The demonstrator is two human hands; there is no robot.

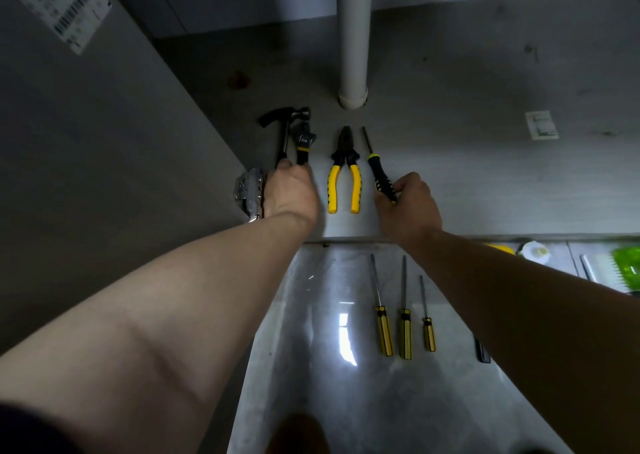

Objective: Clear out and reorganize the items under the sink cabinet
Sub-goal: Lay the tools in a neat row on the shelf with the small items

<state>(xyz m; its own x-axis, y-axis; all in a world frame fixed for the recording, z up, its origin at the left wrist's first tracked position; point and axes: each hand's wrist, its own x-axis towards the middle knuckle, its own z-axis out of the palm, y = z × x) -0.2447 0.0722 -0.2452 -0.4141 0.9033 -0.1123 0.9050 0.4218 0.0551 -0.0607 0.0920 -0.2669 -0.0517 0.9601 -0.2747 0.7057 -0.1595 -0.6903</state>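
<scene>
Grey and scuffed, the cabinet floor [450,162] under the sink carries four tools in a row near its front edge, with one white drain pipe [353,37] rising behind them. From the left wall they are one hammer [285,124], one wrench [304,141], one pair of pliers [344,173] with yellow grips and one screwdriver [375,166] with a black handle. All four point toward the back of the cabinet. The hammer and wrench lie side by side, touching or nearly so. The pliers sit apart from them, between the two hands.

The left hand [289,193] lies over the handle ends of the hammer and wrench, thumb tip at the wrench's handle. Its fingers are hidden under the hand, so whether they grasp anything cannot be told. The right hand [408,204] has its fingers curled round the lower part of the screwdriver's handle, pinching it against the cabinet floor.

One shiny crumpled metal thing [247,190] sits just beside the left hand, at the left front corner.

Outside the cabinet, three yellow-handled screwdrivers [404,329] lie parallel on the glossy room floor [311,349], tips toward the cabinet's front edge. One green brush [627,270] lies further right.
</scene>
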